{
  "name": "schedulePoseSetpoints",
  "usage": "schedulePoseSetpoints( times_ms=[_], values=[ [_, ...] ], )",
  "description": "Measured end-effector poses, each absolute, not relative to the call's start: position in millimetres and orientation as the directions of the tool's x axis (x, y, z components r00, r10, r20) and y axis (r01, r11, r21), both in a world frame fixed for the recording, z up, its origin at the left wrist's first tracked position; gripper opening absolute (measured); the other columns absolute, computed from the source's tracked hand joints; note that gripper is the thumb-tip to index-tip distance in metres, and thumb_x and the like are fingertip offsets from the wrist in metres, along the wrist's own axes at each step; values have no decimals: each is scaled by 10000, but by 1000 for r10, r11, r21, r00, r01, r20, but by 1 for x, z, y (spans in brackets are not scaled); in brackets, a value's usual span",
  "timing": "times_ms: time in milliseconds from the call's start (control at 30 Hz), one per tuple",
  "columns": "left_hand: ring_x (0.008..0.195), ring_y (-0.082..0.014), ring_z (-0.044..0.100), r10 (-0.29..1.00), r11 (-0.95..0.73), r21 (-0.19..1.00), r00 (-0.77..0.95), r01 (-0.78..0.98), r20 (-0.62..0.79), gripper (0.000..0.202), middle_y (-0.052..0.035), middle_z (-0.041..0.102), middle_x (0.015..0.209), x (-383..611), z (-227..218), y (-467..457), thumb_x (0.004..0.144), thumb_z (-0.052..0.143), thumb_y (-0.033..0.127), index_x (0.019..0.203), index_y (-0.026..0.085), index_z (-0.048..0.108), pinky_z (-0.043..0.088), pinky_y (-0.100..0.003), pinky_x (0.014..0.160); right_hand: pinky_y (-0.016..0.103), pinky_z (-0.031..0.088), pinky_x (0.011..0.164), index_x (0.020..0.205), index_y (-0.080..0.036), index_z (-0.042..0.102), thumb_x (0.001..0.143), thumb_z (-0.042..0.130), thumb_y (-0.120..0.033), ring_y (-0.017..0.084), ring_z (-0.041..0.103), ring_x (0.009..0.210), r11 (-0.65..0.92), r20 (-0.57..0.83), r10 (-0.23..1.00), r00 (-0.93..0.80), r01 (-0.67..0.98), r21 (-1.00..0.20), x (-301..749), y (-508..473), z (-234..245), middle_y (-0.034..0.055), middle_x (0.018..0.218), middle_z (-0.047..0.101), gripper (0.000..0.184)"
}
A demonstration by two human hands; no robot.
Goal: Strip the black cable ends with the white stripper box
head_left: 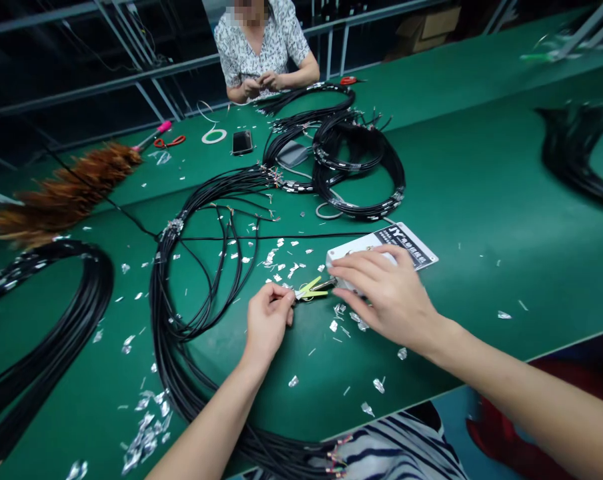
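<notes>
My left hand [267, 320] is pinched shut on the end of a thin cable whose yellow-green wire tips [311, 289] stick out to the right. These tips point at a small white device [376, 252] with a black label, lying on the green table [481, 200]. My right hand [386, 293] rests on that device with its fingers stretched flat over its near end. A big loop of black cables [181, 313] lies just left of my left hand.
Foil scraps [146, 433] litter the table. More black cable coils lie at the far centre [356, 167], left [56, 320] and right [576, 153]. A feather duster [66, 193], red scissors [170, 141], a tape ring [214, 136] and a phone [242, 141] lie beyond. A person [264, 50] works opposite.
</notes>
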State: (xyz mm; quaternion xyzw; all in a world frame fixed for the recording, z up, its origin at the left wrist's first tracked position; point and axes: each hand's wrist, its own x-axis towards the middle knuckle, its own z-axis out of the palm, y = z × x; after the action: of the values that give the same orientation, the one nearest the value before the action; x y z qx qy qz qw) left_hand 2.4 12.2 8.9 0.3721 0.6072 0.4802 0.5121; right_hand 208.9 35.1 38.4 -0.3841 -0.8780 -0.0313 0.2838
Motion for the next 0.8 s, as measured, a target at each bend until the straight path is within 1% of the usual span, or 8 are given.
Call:
schedulePoseSetpoints(
  times_ms=[100,133,233,400,533,667,733,800],
  values=[
    [380,-49,439,949,248,967,-190,-49,-253,193,62,516,504,2,10,12,668,723,272,661,154,570,330,-173,409,378,393,882,997,-202,616,933,551,-138,220,649,1016,590,624,718,-309,746,-308,236,16,32,63,1069,748,111],
    [382,-50,440,950,245,968,-188,-50,-250,193,63,511,499,3,10,11,666,724,273,657,155,572,333,-172,410,385,405,884,993,-204,605,929,548,-129,231,642,1042,579,618,729,-295,747,-327,241,9,29,77,1106,740,115],
    [383,-52,441,951,241,970,-190,-42,-244,192,64,506,491,3,10,12,662,724,274,650,157,571,338,-172,412,403,402,906,976,-214,582,919,549,-99,247,627,1100,593,593,735,-330,736,-326,245,-3,18,77,1162,729,132],
    [380,-59,444,944,256,967,-214,2,-250,181,63,508,485,-2,10,12,664,724,271,655,162,580,334,-175,408,408,359,934,928,-246,592,892,599,-89,234,652,1037,582,629,704,-331,776,-243,240,-2,8,6,1061,768,161],
    [376,-59,438,935,264,964,-253,31,-248,188,58,510,468,-11,11,6,666,724,282,652,156,586,320,-170,402,406,380,923,934,-247,600,889,593,-85,232,650,1005,583,643,693,-327,778,-232,241,3,8,12,1030,773,169],
    [408,-86,479,931,251,966,-284,52,-227,192,23,553,456,-23,17,2,685,709,312,671,150,608,366,-181,423,426,428,907,1006,-232,594,882,600,-85,259,632,1063,613,661,683,-312,736,-286,238,-4,11,65,1083,755,191],
    [461,-97,522,919,224,971,-349,81,-183,164,-5,603,507,-39,27,11,654,724,270,658,145,618,399,-182,449,423,454,912,1038,-229,598,873,604,-75,249,636,1076,647,667,674,-317,689,-326,235,-12,12,75,1104,747,225],
    [455,-81,504,881,192,974,-457,119,-118,142,2,605,536,-66,42,31,610,731,192,634,147,599,370,-165,427,403,488,907,1058,-228,610,868,593,-61,225,648,1074,692,658,665,-353,621,-367,231,-21,11,70,1113,744,254]
  ],
)
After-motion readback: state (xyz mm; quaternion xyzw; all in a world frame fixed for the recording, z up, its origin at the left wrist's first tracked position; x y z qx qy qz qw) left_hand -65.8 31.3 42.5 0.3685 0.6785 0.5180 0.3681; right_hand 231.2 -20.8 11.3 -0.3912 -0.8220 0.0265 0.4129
